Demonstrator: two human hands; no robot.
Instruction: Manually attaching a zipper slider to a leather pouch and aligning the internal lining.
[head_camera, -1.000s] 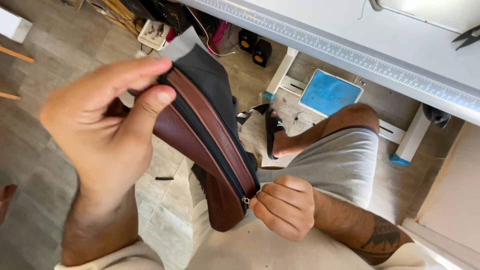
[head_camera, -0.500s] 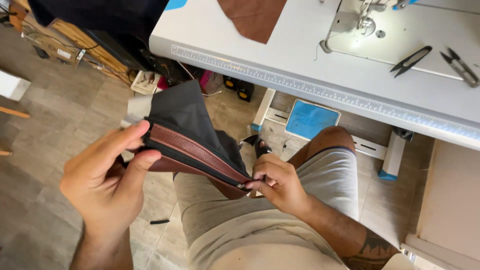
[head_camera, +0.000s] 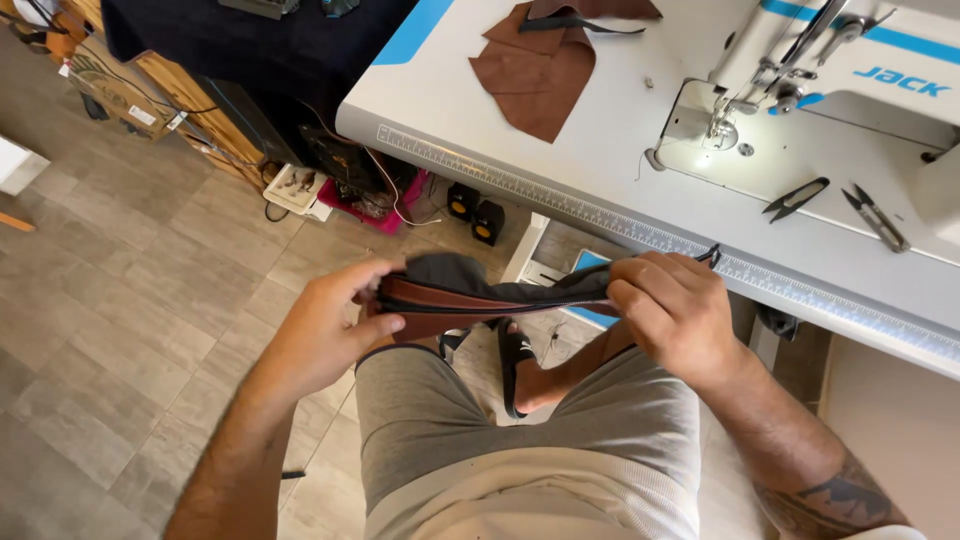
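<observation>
Both hands are closed on one brown leather pouch (head_camera: 470, 300) with a dark lining and a zip along its length. The left hand (head_camera: 335, 330) pinches its left end between thumb and curled fingers. The right hand (head_camera: 670, 310) grips the right end in a loose fist, fingers wrapped over the top edge. The pouch hangs level between them, just in front of the white sewing table (head_camera: 600, 170) and above the person's lap.

Half a second ago the pouch sloped steeply, its left end high and fanned open, the right hand low at the zip end by the thigh. Now it lies nearly flat and pulled long, and the right hand has risen close to the table's front edge. The view has also swung up, so more of the tabletop shows.

The ruler strip along the table's front edge runs just beyond the right hand's knuckles, so room is tight there. On the table, well back from that edge, lie brown leather pieces (head_camera: 545, 70), two thread snips (head_camera: 797, 197) and the sewing machine (head_camera: 830, 90). Left of the table the tiled floor (head_camera: 120, 330) lies open beside the left hand.
</observation>
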